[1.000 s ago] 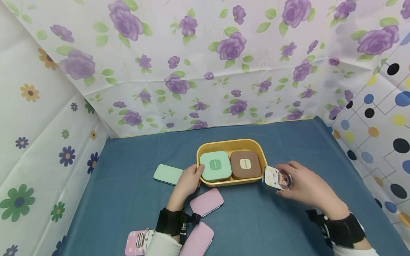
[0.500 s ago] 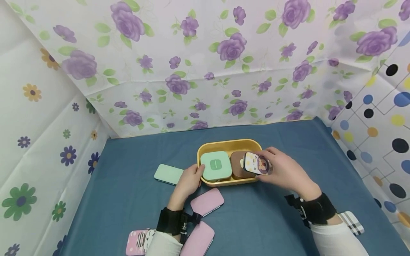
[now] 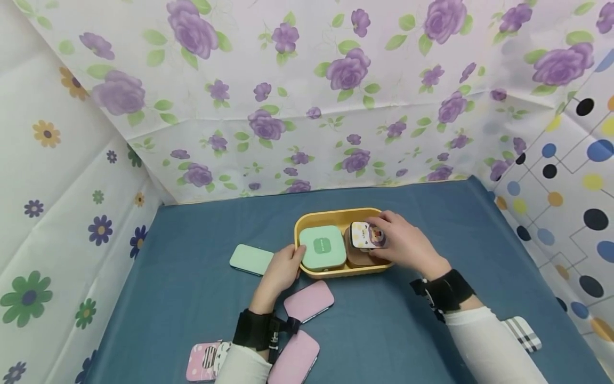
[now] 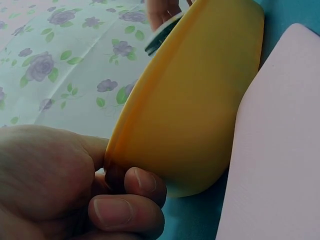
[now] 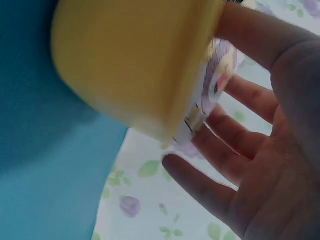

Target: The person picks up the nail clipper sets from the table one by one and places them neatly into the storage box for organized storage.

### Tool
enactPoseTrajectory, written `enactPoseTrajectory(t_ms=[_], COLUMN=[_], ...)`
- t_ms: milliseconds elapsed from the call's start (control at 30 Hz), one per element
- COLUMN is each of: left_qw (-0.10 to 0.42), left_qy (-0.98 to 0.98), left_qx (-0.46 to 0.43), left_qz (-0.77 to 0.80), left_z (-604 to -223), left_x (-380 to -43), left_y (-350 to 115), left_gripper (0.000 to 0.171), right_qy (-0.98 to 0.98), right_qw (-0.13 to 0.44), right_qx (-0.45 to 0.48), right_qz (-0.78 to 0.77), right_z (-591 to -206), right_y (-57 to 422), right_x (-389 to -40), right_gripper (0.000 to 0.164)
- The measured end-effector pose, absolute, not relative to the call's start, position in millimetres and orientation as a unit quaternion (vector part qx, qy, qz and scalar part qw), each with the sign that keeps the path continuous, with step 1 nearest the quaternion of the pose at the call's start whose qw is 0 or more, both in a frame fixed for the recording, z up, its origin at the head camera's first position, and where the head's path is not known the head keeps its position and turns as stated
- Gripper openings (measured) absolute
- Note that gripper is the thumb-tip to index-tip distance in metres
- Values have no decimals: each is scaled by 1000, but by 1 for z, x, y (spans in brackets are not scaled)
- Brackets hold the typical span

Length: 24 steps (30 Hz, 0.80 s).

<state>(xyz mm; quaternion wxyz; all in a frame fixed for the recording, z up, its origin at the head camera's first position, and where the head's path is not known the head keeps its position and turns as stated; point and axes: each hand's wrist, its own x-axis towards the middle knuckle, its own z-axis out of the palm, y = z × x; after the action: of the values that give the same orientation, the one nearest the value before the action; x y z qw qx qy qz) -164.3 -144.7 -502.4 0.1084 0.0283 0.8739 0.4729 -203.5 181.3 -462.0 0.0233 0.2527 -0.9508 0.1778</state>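
Observation:
My left hand (image 3: 282, 271) grips the left rim of a yellow plastic basket (image 3: 331, 217); in the left wrist view its thumb and fingers pinch the basket's edge (image 4: 112, 150). Inside sit a mint green square case (image 3: 323, 248) on the left and a brown square case (image 3: 357, 260) on the right. My right hand (image 3: 406, 242) holds a small white and yellow case (image 3: 360, 234) with a cartoon animal on its lid, over the brown case. Whether the two touch, I cannot tell. In the right wrist view, the basket wall partly hides the cartoon case (image 5: 217, 75).
A mint green flat case (image 3: 249, 260) lies left of the basket. Two pink flat cases (image 3: 309, 301) lie in front of it. A pink patterned case (image 3: 203, 362) is partly under my left sleeve, and a plaid case (image 3: 524, 334) lies beside my right sleeve.
My right hand has carried the cartoon case leftward, from outside the basket's right end to above the brown case. The plaid case has come into sight. My left hand has stayed on the rim.

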Motion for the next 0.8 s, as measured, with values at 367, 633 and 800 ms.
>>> enactPoseTrajectory(t_ms=[367,633,800], left_qw=[106,107,106], left_qy=[874,873,873], left_qx=[27,27,29], left_qz=[474,474,476], left_z=[-504,-504,-504], left_x=[-166,-165,-165], left_y=[-143,-144,-144], left_gripper=[44,44,44], right_qy=[-954,-953,-954], right_qw=[20,25,17], right_qx=[257,269,263], right_qz=[154,137,140], right_z=[-476,-479,-478], right_y=[176,173,170], right_x=[-215,-216,-220], right_gripper=[78,71,70])
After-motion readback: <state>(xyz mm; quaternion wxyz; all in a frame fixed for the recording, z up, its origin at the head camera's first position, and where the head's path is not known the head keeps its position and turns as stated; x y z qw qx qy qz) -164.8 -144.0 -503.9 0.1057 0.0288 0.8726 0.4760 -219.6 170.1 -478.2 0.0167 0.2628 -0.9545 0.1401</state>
